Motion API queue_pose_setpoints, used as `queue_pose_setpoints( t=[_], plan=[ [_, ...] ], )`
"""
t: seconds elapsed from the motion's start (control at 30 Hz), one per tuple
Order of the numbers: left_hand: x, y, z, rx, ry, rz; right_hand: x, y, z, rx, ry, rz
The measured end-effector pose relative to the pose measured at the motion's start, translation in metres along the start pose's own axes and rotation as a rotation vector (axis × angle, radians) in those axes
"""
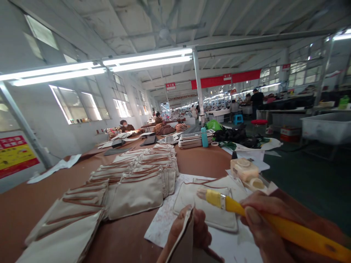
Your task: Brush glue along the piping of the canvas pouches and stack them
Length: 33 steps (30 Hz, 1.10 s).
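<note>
My right hand [270, 219] is closed round the yellow handle of a paintbrush [233, 204]. Its pale bristles point left, near the top edge of a piece in my other hand. My left hand [201, 228] grips a cream leather panel [182, 244], held upright and seen nearly edge-on at the bottom of the view. Behind the hands, another stitched cream panel [203, 212] lies on white paper [161, 228]. Beyond the brush stands a plastic bottle [244, 168] with a pale yellow body, with a round cap or cup beside it.
Rows of stacked cream panels [137, 193] with brown edges cover the left of the brown-topped table [120, 239]. Farther back are a stack of trays [193, 139], a turquoise bottle [204, 137] and black bags [233, 135]. People work at distant tables; a white bin [329, 126] stands right.
</note>
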<state>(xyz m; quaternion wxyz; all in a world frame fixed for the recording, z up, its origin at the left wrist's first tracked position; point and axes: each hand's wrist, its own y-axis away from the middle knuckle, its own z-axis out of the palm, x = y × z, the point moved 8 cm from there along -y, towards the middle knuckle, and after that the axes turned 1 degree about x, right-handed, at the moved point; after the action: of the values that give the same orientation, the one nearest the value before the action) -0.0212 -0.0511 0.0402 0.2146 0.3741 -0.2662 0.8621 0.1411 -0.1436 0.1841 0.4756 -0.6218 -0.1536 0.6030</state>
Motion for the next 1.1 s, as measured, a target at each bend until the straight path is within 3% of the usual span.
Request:
queue_pose_setpoints(
  t=[0.07,0.13,0.27,0.4,0.63,0.77,0.83,0.97,1.1],
  plan=[
    [0.009,0.001,0.009,-0.039,0.029,0.054,0.012,0.002,-0.013,0.097,-0.046,0.054],
    [0.019,0.002,0.010,0.036,-0.045,0.080,0.030,0.008,-0.022,0.138,-0.130,0.140],
    [0.046,0.008,0.015,0.235,-0.283,0.133,0.057,0.026,-0.018,0.015,-0.166,0.241],
    [0.063,0.010,0.033,0.240,-0.510,0.202,0.063,0.043,-0.007,-0.056,-0.208,0.334],
    [0.073,0.008,0.057,0.182,-1.015,0.340,0.059,0.047,-0.004,-0.014,-0.359,0.548],
    [0.068,0.005,0.062,0.184,-1.199,0.274,0.072,0.052,-0.001,0.011,-0.481,0.675],
    [0.062,0.005,0.058,0.199,-1.167,0.223,0.079,0.055,0.001,0.006,-0.511,0.716],
    [0.040,0.005,0.043,0.222,-0.850,0.029,0.086,0.059,0.002,-0.012,-0.496,0.725],
    [0.031,0.009,0.052,0.122,-0.531,-0.077,0.085,0.058,-0.003,-0.002,-0.395,0.701]
  ],
)
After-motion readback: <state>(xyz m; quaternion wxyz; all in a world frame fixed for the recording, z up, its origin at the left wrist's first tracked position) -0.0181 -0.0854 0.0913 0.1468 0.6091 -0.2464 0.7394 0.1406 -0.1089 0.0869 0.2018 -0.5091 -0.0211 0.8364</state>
